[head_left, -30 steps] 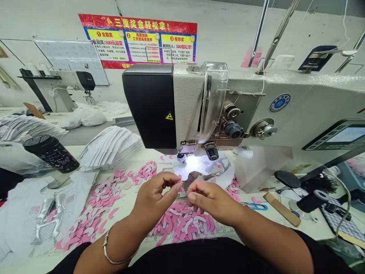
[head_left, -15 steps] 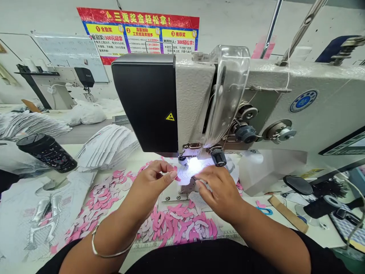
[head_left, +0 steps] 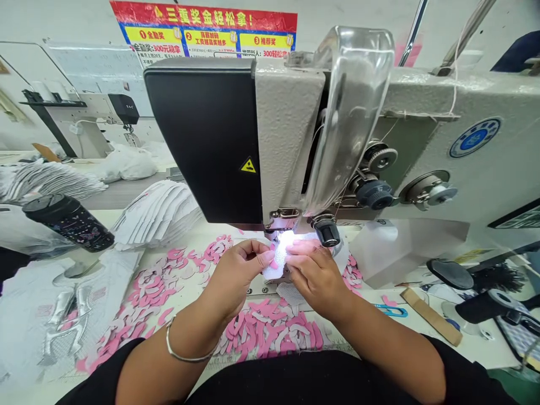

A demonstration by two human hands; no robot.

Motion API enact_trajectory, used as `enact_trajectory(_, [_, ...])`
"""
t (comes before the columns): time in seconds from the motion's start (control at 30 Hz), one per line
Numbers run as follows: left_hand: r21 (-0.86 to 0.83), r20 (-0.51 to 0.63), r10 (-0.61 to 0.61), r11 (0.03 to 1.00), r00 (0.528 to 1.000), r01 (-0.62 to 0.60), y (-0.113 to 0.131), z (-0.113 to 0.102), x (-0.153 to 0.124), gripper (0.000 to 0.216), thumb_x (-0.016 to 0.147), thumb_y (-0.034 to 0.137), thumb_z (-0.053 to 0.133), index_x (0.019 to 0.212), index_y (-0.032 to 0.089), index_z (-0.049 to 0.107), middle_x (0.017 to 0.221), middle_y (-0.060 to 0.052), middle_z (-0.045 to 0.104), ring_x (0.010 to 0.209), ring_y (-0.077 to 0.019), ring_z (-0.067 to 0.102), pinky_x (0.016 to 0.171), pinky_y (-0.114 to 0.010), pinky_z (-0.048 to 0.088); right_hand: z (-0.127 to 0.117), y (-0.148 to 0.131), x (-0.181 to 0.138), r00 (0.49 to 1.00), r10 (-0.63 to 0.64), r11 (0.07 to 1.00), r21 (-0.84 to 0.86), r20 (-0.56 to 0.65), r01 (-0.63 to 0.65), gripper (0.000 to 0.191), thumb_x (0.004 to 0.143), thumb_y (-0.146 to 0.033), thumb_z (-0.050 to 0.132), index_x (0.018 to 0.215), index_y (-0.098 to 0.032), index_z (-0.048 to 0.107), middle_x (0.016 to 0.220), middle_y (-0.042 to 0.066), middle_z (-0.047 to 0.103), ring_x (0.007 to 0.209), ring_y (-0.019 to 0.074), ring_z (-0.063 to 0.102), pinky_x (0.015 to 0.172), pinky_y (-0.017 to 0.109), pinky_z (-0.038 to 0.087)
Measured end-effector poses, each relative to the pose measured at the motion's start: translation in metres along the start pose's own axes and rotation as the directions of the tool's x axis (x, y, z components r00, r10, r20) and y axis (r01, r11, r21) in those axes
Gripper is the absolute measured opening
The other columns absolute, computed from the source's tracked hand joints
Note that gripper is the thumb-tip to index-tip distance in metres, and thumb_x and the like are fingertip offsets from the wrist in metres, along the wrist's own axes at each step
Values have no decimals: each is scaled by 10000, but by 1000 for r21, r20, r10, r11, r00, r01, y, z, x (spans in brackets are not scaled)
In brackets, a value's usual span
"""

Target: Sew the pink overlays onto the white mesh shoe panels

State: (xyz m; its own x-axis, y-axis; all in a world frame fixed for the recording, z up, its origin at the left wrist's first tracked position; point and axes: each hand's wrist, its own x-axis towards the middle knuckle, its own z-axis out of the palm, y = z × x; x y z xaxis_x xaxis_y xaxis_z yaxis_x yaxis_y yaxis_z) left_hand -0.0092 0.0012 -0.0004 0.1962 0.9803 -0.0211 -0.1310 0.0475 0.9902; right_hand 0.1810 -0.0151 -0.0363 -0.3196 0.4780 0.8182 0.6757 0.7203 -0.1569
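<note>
— What lies nearest?
— Pink scraps (head_left: pixel 270 332), heaped just below both hands.
— And the hands?
— The left hand (head_left: pixel 238 273) pinches one pink piece (head_left: pixel 274 263) between thumb and forefinger. The right hand (head_left: pixel 317 277), just beside, has fingers bunched, tips on a white patch (head_left: pixel 270 273) under that piece; whether it grips, I cannot tell.
— Beyond them?
— The machine (head_left: pixel 287 140) right above the fingertips, a bottle (head_left: pixel 70 222) far left of the left hand, a poster (head_left: pixel 202 28) behind all.

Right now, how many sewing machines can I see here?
2. The near machine fills the middle of the view; the far machine sits at the back left. Others may be hidden.
</note>
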Motion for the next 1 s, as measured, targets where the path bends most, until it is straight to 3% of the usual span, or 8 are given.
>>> enact_trajectory(0.4, [134, -35, 81, 988, 996, -75, -10, -2, 2, 212, 763, 360, 768, 779, 196, 634, 819, 0, 643, 764, -142, 567, 718, -266, 458, 1, -10, -10, 997, -47, 993, -103, 63, 53, 345, 870, -68, 604, 1168, -240, 596, 1226, 84, 648, 1142, 228, 605, 1090, 522, 339])
enact_trajectory(0.6, [157, -28, 100, 983, 995, -94, -9, -2, 1, 221, 759, 372, 752, 780, 192, 625, 814, -6, 621, 750, -147, 550, 694, -267, 451, 8, -10, -9, 999, -35, 996, -82, -22, 33, 289, 870, -94, 613, 1091, -280, 629, 1185, 54, 642, 1080, 219, 607, 1038, 506, 375])
enact_trajectory(0.83, [84, 39, 67, 994, 997, -70, -7, -3, 1, 188, 780, 333, 747, 811, 195, 623, 833, 8, 614, 687, -115, 523, 645, -248, 438, 6, -7, -10, 998, -49, 998, -45, -27, 48, 313, 856, -65, 612, 1070, -291, 642, 1172, 50, 638, 1066, 221, 606, 977, 470, 409])
enact_trajectory(1.0, [102, 20, 87, 991, 996, -88, -10, 0, 3, 173, 787, 320, 729, 804, 192, 613, 866, -2, 622, 693, -117, 527, 637, -247, 440, 4, -6, -8, 999, -40, 999, -37, -36, 38, 289, 872, -83, 616, 1064, -296, 655, 1150, 40, 648, 1072, 220, 604, 970, 462, 405])
